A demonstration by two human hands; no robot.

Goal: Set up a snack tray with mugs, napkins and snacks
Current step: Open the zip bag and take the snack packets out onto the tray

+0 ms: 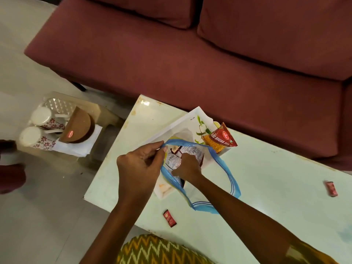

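At frame center, left hand pinches open the blue zip bag over the white tray, right hand grasps packets inside; sev packet is on tray, mugs and napkins wait on stool at left.

A home living room. A maroon sofa with loose back cushions fills the top of the frame, a low pale table stands before it, and a small plastic stool sits on the tiled floor at left
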